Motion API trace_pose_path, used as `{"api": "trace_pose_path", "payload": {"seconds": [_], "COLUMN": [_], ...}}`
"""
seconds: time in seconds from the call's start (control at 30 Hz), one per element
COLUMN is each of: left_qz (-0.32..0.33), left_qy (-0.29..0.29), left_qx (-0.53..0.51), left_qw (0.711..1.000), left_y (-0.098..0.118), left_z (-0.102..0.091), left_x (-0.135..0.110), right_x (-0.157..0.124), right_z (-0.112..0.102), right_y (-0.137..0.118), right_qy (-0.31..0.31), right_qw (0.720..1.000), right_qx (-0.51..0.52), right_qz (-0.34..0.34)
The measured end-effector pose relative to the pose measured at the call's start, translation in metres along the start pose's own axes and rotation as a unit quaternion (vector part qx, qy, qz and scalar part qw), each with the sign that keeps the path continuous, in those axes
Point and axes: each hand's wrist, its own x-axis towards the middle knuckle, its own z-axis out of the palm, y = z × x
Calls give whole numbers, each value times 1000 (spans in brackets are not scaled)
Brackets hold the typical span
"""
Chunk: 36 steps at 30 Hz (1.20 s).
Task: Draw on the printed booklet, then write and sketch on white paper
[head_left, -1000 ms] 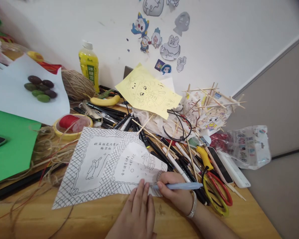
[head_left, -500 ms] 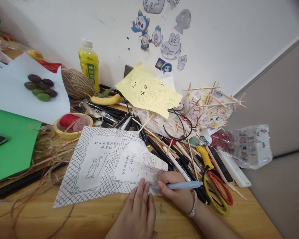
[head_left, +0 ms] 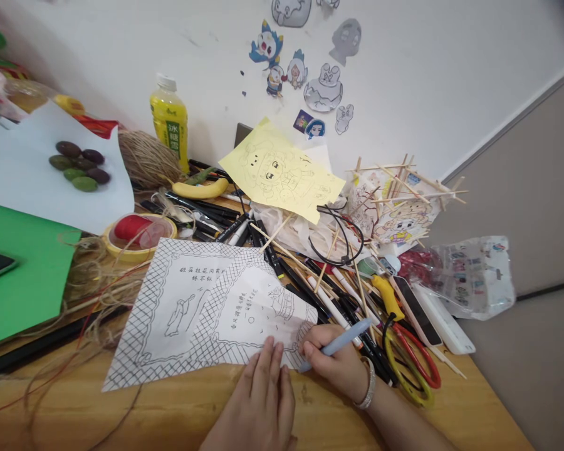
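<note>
A white paper [head_left: 178, 332] with black line drawings, handwriting and a cross-hatched border lies at the front of the wooden table. My right hand [head_left: 333, 360] is closed around a light blue pen [head_left: 345, 337], whose tip rests at the paper's lower right corner. Just left of it, my left hand [head_left: 263, 394] lies flat with its fingers stretched, fingertips on the paper's lower edge. A silvery bracelet [head_left: 369, 383] circles my right wrist.
Several markers [head_left: 333, 307] and thin sticks crowd behind the paper. Scissors [head_left: 408, 363], a phone [head_left: 416, 310] and a white device [head_left: 446, 322] lie right. Left are tape and red thread [head_left: 134, 230], twine [head_left: 108, 300] and green card [head_left: 23, 269]. A yellow bottle [head_left: 169, 122] stands behind.
The pen has tilted more steeply, its tip moving slightly right and down toward the paper's lower edge. My left hand stays in place.
</note>
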Motion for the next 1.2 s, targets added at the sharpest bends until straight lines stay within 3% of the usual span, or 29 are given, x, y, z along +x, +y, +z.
{"api": "trace_pose_path", "payload": {"seconds": [0.1,0.3,0.63,0.9,1.2], "left_qz": [0,10,17,17,14], "left_qy": [-3,14,7,2,3], "left_qx": [6,5,2,1,3], "left_qw": [1000,1000,1000,1000,1000], "left_y": [0,0,1,1,2], "left_z": [-1,1,2,3,1], "left_x": [0,1,-2,-1,-2], "right_x": [-3,-3,2,3,2], "right_z": [1,-1,0,-2,-1], "right_y": [4,1,0,-2,-1], "right_qy": [25,83,28,25,16], "right_qw": [998,995,992,990,995], "right_qx": [44,55,-109,-115,-92], "right_qz": [25,-9,-62,-73,-30]}}
